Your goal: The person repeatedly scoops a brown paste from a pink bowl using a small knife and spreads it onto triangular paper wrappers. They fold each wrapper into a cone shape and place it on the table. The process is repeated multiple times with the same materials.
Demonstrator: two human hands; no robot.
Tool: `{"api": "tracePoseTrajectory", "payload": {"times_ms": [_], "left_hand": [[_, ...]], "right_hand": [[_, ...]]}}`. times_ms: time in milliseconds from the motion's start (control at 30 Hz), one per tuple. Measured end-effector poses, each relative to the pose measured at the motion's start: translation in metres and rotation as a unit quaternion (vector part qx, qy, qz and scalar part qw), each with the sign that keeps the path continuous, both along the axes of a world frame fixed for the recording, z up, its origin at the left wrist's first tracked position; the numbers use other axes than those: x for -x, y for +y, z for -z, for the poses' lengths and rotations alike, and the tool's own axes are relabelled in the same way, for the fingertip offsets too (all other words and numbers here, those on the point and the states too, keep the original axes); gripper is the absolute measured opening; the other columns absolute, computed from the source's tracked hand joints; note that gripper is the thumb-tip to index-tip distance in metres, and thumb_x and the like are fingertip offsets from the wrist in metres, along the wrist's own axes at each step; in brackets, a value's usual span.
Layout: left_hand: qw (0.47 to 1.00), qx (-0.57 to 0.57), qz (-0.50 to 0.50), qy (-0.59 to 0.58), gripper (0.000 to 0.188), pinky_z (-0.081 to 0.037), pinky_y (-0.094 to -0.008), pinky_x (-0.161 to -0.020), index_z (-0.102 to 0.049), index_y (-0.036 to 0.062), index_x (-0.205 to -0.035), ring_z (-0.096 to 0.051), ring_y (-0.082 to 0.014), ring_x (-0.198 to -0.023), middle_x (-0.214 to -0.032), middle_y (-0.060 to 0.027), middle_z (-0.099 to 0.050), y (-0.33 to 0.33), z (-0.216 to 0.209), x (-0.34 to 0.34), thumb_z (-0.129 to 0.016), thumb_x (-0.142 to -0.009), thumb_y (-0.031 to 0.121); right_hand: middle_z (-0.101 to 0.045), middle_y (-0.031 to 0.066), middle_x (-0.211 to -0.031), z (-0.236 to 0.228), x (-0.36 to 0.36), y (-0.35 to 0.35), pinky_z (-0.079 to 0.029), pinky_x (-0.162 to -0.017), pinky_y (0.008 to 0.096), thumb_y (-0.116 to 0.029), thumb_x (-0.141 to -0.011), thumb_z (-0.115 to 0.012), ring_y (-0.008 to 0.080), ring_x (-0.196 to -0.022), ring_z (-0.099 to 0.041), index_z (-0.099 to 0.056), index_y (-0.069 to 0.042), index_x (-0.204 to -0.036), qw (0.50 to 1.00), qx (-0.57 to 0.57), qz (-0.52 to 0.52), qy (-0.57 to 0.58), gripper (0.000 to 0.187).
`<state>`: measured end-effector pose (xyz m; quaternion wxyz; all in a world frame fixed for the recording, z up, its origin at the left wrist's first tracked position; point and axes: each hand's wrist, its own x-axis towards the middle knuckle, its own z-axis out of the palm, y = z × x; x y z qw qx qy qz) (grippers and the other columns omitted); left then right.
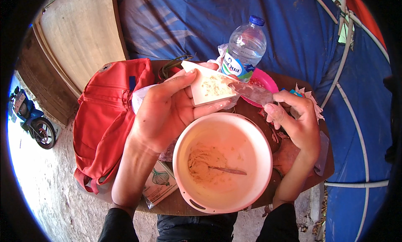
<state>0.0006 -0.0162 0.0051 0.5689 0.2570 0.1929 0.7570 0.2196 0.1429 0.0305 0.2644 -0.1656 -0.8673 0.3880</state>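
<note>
Above the table, my left hand (161, 108) supports a flat white piece with a pointed corner (202, 95), thumb on its edge and fingers beneath. Beige paste is smeared across the middle of its face; I cannot tell what the piece is made of. My right hand (295, 122) pinches a flat-bladed knife (253, 93), its blade coated with residue and its tip at the piece's right edge. Below both hands stands a large whitish plastic basin (255, 137). Paste (203, 160) clings to its bottom left, with a thin utensil (228, 170) lying in it.
A clear water bottle with a blue cap (247, 45) stands behind my hands, beside a pink bowl (270, 81). A red bag (109, 124) covers the table's left side. A packet with an onion picture (159, 181) lies near the front edge. Blue tarpaulin (176, 24) hangs behind.
</note>
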Motion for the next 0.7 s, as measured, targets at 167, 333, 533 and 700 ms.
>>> {"api": "tracePoseTrajectory", "payload": {"times_ms": [167,333,533,700], "left_hand": [[1.0,-0.009,0.011,-0.007,0.037,-0.052,-0.0474,-0.101,-0.044,-0.0057,-0.132,-0.056,-0.0408,-0.12,-0.129,-0.0275,-0.055,0.003,0.003,0.008,-0.035,-0.104,0.018],[0.998,0.003,-0.061,-0.006,0.037,-0.051,-0.0437,-0.103,-0.043,-0.0053,-0.133,-0.053,-0.0364,-0.126,-0.135,-0.0272,-0.051,0.007,0.003,0.005,-0.034,-0.105,0.017],[0.993,0.006,-0.107,0.038,0.042,-0.038,-0.0376,-0.113,-0.04,-0.0031,-0.138,-0.053,-0.0247,-0.127,-0.136,-0.0188,-0.053,0.011,0.006,-0.025,-0.038,-0.104,0.023],[0.995,0.025,-0.084,0.046,0.044,-0.038,-0.0378,-0.111,-0.042,-0.0022,-0.139,-0.054,-0.0222,-0.126,-0.134,-0.0148,-0.055,0.016,0.012,-0.034,-0.038,-0.104,0.024]], "right_hand": [[-0.061,0.0032,-0.07,-0.001,-0.01,0.003,-0.04,-0.054,0.0218,-0.01,-0.089,-0.071,0.0053,-0.062,-0.053,-0.064,0.006,-0.097,0.999,0.027,0.037,0.021,0.019],[-0.056,-0.0004,-0.066,-0.013,-0.007,0.011,-0.035,-0.046,0.0197,-0.024,-0.096,-0.063,0.0025,-0.051,-0.045,-0.066,0.001,-0.098,0.99,0.106,0.08,0.048,0.025],[-0.039,-0.0082,-0.063,0.016,0.033,-0.008,-0.031,-0.041,0.0199,-0.028,-0.096,-0.06,0.0008,-0.045,-0.036,-0.063,-0.001,-0.104,0.919,0.371,-0.108,0.076,0.029],[-0.038,-0.0084,-0.061,0.022,0.042,-0.009,-0.029,-0.042,0.0216,-0.024,-0.094,-0.064,0.0017,-0.044,-0.035,-0.064,-0.003,-0.103,0.863,0.476,-0.105,0.132,0.023]]}}
